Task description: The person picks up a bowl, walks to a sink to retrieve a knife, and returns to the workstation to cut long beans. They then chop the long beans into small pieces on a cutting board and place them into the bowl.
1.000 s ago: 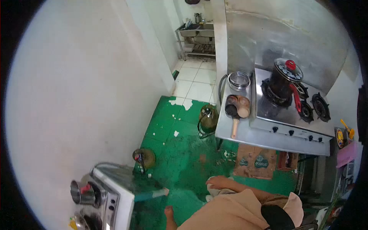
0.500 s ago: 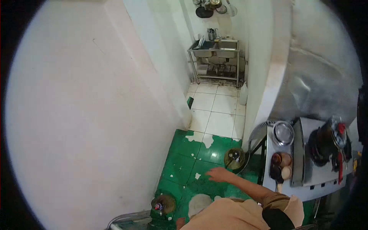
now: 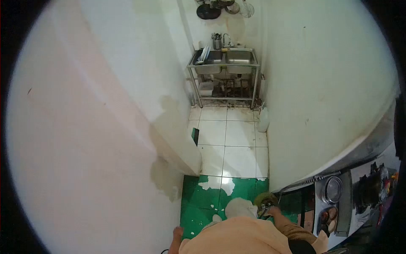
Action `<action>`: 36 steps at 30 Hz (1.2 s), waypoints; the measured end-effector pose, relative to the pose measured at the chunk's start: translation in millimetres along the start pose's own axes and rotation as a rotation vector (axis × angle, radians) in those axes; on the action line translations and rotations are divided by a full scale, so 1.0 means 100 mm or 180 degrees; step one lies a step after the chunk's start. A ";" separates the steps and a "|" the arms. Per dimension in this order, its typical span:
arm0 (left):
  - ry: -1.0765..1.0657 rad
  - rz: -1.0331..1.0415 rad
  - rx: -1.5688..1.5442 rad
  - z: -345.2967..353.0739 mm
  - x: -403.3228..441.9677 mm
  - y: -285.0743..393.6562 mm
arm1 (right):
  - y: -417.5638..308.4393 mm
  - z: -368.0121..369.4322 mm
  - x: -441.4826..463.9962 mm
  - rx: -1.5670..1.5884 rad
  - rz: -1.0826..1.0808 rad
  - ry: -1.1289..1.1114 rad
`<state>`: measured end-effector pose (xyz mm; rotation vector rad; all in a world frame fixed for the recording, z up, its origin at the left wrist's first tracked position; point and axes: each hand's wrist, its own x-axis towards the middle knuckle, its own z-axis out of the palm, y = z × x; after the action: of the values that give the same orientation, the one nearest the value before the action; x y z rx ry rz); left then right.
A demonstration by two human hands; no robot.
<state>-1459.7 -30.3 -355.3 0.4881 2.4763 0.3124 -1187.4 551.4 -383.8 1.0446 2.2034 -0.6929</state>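
My right hand [image 3: 275,211] hangs low at my right side, just in front of a round gas cylinder [image 3: 265,198] with a metal valve on top. Whether the hand touches the cylinder or only passes over it, I cannot tell; its fingers are small and partly hidden. Down at my left side is my left hand [image 3: 178,232], close to the white wall, with its fingers too unclear to make out. My orange top [image 3: 237,237] fills the bottom middle of the view.
A two-bowl steel sink [image 3: 240,60] stands at the far end, with pans [image 3: 209,12] hanging above. Green floor [image 3: 198,192] gives way to white tiles [image 3: 211,131] between two walls. A white jug [image 3: 263,120] stands by the right wall. At right are a metal bowl [image 3: 333,189] and a stove [image 3: 372,186].
My view has turned right and moved toward the sink, and the stove has slid to the lower right. My right hand has drawn back from mid-floor to beside the cylinder.
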 end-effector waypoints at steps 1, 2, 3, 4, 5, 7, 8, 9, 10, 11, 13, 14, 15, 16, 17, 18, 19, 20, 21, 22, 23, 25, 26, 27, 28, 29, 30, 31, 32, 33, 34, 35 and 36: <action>-0.0055 -0.0087 -0.0087 -0.34 0.48 0.07 | 0.18 -0.13 -0.13 0.0750 0.0341 -0.0125; 0.0165 0.0393 -0.0028 -0.54 0.96 0.09 | 0.17 -0.29 -0.19 0.1498 0.0671 -0.0219; 0.0405 0.0883 0.0017 -0.73 1.48 0.15 | 0.21 -0.43 -0.21 0.1661 0.0910 -0.0286; 0.0364 0.0533 -0.0548 -0.92 1.78 0.44 | 0.32 -0.51 -0.20 0.1505 0.1098 -0.0381; 0.0385 0.0183 -0.1158 -1.08 2.09 0.73 | 0.37 -0.62 -0.16 0.1323 0.1218 -0.0511; 0.0468 -0.0139 -0.1793 -1.45 2.69 1.34 | 0.22 -0.98 -0.02 0.0936 0.1321 -0.0738; 0.0282 0.0016 -0.1705 -1.47 3.00 1.48 | 0.08 -1.18 0.13 0.0743 0.1288 -0.0836; 0.0090 0.0137 -0.1611 -1.46 3.21 1.59 | -0.07 -1.41 0.38 0.0565 0.1195 -0.0907; 0.0116 0.0120 -0.1667 -1.49 3.49 1.79 | -0.31 -1.71 0.70 0.0391 0.1064 -0.0923; -0.0065 0.0179 -0.1379 -1.58 3.82 1.99 | -0.58 -2.04 1.09 0.0231 0.0871 -0.0871; -0.0522 0.0240 -0.0736 -1.76 4.20 2.26 | -1.26 -2.75 1.96 -0.0104 0.0362 -0.0594; -0.0808 0.0253 -0.0423 -1.79 4.26 2.36 | -1.58 -3.03 2.66 -0.0256 -0.0078 -0.0374; -0.1117 0.0270 -0.0130 -1.77 4.27 2.43 | -1.88 -3.29 3.37 -0.0450 -0.0515 -0.0119; -0.0796 0.1140 0.0295 -1.66 4.47 2.43 | -2.18 -3.55 4.07 -0.0667 -0.0923 0.0165; -0.1059 0.0544 -0.0103 -1.60 4.67 2.33 | -2.68 -3.96 4.49 0.0182 -0.1422 0.0727; -0.1112 0.0309 -0.0251 -1.69 4.85 2.41 | -3.13 -4.20 5.07 0.0383 -0.1732 0.1116; -0.1132 0.0157 -0.0340 -1.77 5.04 2.47 | -3.92 -4.95 4.95 0.0412 -0.1637 0.0948; -0.1138 0.0039 -0.0404 -1.87 5.26 2.53 | -4.47 -5.42 5.07 0.0945 -0.1959 0.0827; -0.1149 -0.0057 -0.0446 -1.96 5.47 2.58 | -4.97 -5.76 5.26 0.0859 -0.2180 0.1083; -0.1172 -0.0135 -0.0478 -2.05 5.69 2.60 | -5.43 -6.11 5.36 0.1123 -0.2395 0.1045; -0.1183 -0.0178 -0.0498 -2.14 5.94 2.63 | -5.83 -6.40 5.43 0.1388 -0.2597 0.1023; -0.1199 -0.0242 -0.0544 -2.39 6.50 2.74 | -6.45 -6.78 5.69 0.1501 -0.2688 0.0988; -0.1175 -0.0270 -0.0578 -2.55 6.81 2.79 | -6.77 -7.04 5.87 0.1587 -0.2787 0.0978; -0.1150 -0.0303 -0.0612 -2.71 7.11 2.83 | -7.04 -7.28 6.03 0.1559 -0.2792 0.0993; -0.1134 -0.0338 -0.0688 -2.85 7.40 2.87 | -7.22 -7.45 6.19 0.1754 -0.2807 0.0847; -0.1105 -0.0387 -0.0791 -3.00 7.70 2.92 | -7.40 -7.61 6.35 0.1968 -0.2809 0.0684; -0.1089 -0.0510 -0.1013 -3.25 8.00 3.00 | -7.59 -7.80 6.47 0.2774 -0.2817 0.0433; -0.1085 -0.0724 -0.1478 -3.58 8.29 3.17 | -7.80 -7.99 6.67 0.3161 -0.2610 0.0323; -0.0481 -0.0621 -0.1028 -3.92 8.44 3.26 | -8.01 -8.18 6.90 0.3542 -0.2374 0.0209; -0.0337 0.0278 -0.0612 -4.15 8.76 3.20 | -8.23 -8.35 7.11 0.3630 -0.2219 0.0209; 0.0117 0.0008 -0.1496 -4.24 8.99 3.22 | -8.46 -8.52 7.33 0.3813 -0.2295 0.0255; 0.0486 -0.0222 -0.1865 -4.41 9.17 3.30 | -8.73 -8.73 7.41 0.4332 -0.1963 0.0047; 0.0868 -0.0466 -0.2244 -4.58 9.35 3.40 | -8.93 -8.84 7.76 0.3860 -0.2146 0.0165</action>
<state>-2347.7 611.1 -351.2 -0.0370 2.4169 1.1942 -2563.2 1031.6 -144.4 0.7264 2.0732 -2.4947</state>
